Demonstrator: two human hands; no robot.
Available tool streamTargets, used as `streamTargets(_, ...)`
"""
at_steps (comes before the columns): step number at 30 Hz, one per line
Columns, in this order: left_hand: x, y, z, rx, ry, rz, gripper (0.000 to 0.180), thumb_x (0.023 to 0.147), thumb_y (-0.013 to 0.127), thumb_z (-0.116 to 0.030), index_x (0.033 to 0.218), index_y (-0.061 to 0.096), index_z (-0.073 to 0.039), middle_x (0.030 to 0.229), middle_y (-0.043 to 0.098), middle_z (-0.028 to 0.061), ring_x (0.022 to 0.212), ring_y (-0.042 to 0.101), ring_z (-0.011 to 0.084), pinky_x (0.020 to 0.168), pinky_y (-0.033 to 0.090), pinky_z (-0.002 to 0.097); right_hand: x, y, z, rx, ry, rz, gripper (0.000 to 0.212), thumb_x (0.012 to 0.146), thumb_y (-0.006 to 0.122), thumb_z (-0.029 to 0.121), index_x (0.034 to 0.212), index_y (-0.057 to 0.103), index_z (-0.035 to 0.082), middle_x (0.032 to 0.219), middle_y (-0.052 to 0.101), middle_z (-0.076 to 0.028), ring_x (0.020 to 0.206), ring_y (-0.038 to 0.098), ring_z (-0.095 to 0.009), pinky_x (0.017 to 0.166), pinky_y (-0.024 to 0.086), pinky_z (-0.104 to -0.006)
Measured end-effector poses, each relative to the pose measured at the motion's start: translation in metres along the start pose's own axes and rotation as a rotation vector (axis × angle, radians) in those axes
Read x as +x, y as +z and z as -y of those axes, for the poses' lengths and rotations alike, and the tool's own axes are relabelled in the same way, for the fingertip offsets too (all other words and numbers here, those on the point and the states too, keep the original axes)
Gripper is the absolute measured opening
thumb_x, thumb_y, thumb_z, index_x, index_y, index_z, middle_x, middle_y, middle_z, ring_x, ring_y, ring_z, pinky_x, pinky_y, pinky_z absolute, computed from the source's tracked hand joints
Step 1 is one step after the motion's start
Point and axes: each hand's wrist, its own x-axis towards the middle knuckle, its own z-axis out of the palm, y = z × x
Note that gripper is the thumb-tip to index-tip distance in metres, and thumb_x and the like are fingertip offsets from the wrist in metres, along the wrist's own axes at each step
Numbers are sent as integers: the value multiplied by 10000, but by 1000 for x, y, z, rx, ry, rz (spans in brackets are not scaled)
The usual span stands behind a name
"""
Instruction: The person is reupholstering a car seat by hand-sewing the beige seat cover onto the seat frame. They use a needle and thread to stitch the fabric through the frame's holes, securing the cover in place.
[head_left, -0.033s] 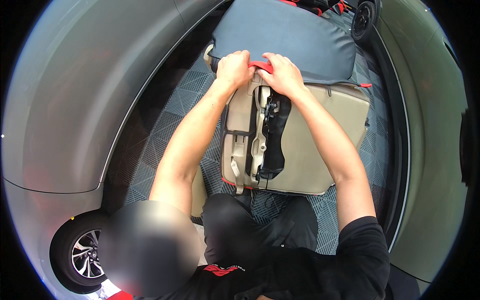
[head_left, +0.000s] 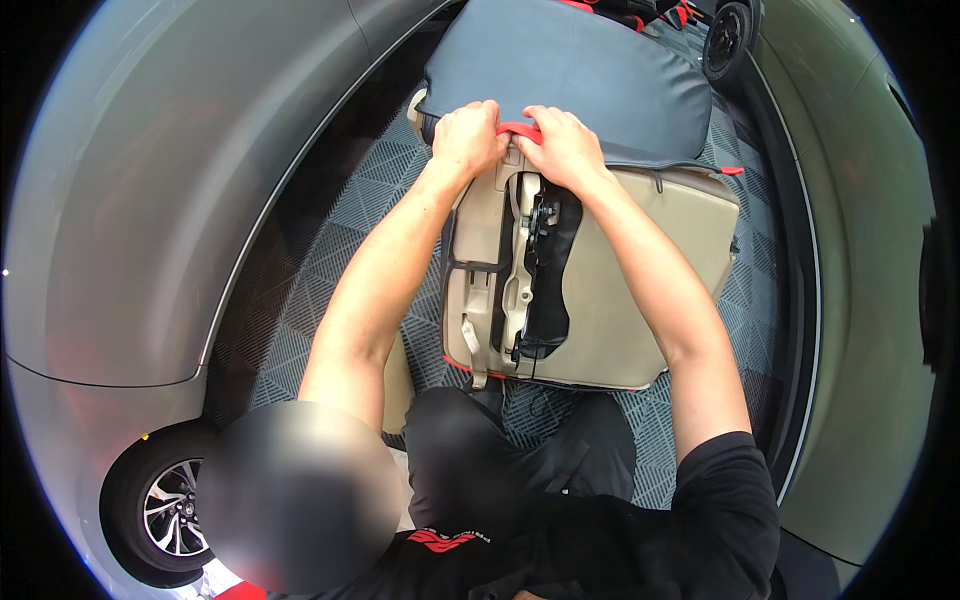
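A: What do the hands hold?

B: Both hands grip a red hem (head_left: 520,130) at the edge of a grey cover (head_left: 590,75). The left hand (head_left: 468,135) is closed on it, fingers curled under. The right hand (head_left: 562,145) is closed on it just beside.

A: Where does the cover sit?

B: It is drawn over the far part of a beige seat (head_left: 650,290), which lies on a tiled floor (head_left: 340,250) between two grey cars (head_left: 150,180). A black bracket (head_left: 550,270) runs down the seat's bare underside.

A: How would the cover handle?

B: Likely soft, light and stretchy, tight near the hem. The seat looks stiff and heavy. The hem seems the best hold, since the smooth panel offers little grip.
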Motion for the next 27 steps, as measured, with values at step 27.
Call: streamTargets(27, 21, 10, 21, -155, 119, 5, 189, 815, 699, -115, 981, 670, -30, 1000, 715, 190, 988, 683, 378, 866, 545, 457, -1, -12, 19, -13, -88, -63, 405, 850, 623, 39, 1248, 625, 116, 1209, 598, -128, 1176, 593, -335, 948, 530, -458)
